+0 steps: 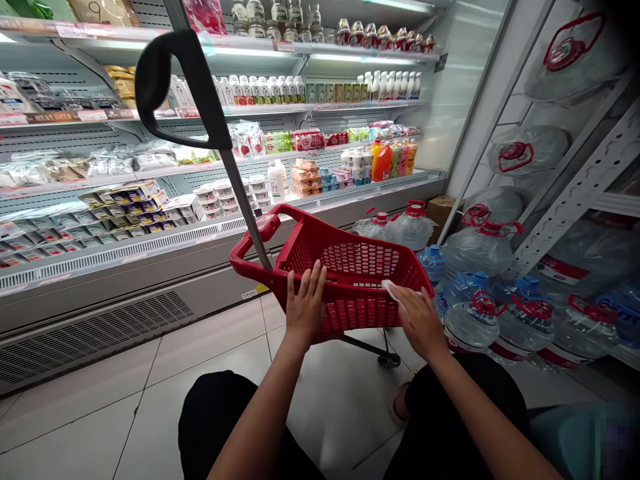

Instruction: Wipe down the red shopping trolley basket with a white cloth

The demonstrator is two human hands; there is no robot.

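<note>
A red plastic shopping basket on wheels (360,313) stands in front of me, with a grey pole and black pull handle (215,113) rising at its left end. My left hand (305,300) lies with fingers outstretched against the near side of the basket, by the rim. Toward the right end, my right hand (420,320) presses a white cloth or tissue (393,291) to the near rim. The cloth sticks out past the fingertips; the rest is under the hand. I see only lattice walls and floor inside the basket.
Behind the basket runs an open refrigerated display (200,233) with dairy cartons, cups and bottles. Large water jugs (470,323) crowd the floor at right, beside a white metal rack (575,193). A black caster (389,360) rests on the tiled floor (200,353). My knees flank the basket.
</note>
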